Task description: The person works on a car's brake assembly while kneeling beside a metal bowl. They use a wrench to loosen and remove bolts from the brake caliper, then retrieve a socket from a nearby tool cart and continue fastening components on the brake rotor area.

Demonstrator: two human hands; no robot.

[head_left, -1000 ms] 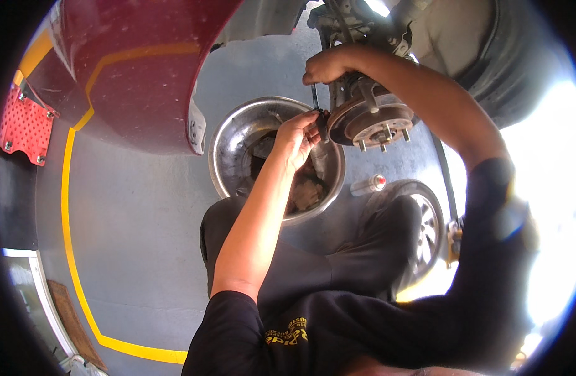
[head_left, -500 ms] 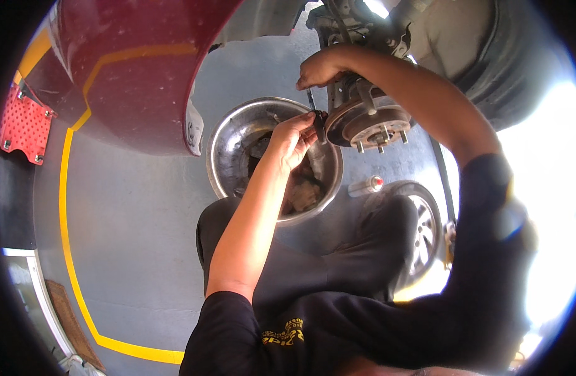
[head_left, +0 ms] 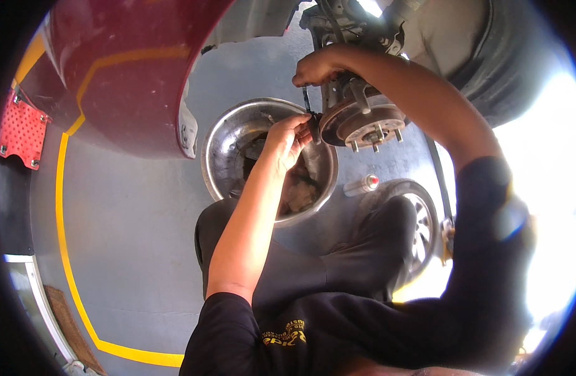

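Note:
My left hand (head_left: pixel 288 141) pinches a dark, narrow part (head_left: pixel 315 129) between thumb and fingers, just left of the brake disc. Above it, my right hand (head_left: pixel 316 67) is closed with the arm reaching over the hub. A thin dark rod (head_left: pixel 306 99) runs from the right fist down to the part at my left fingertips; its upper end is hidden in the fist. The rusty brake disc (head_left: pixel 338 125) with its bare wheel studs sits beside both hands. Below my left hand stands a round metal basin (head_left: pixel 216 182) with dark pieces and a pale rag-like lump in it.
A spray can (head_left: pixel 361 185) lies on the floor right of the basin, near a wheel (head_left: pixel 419 232). Red bodywork (head_left: pixel 131 81) hangs at the upper left. Suspension parts (head_left: pixel 350 28) sit behind the disc. A red perforated board (head_left: pixel 23 133) stands far left by a yellow floor line.
The whole view has shifted slightly, so the disc, basin and bodywork appear a little further left. Both hands keep their hold on the rod and the dark part.

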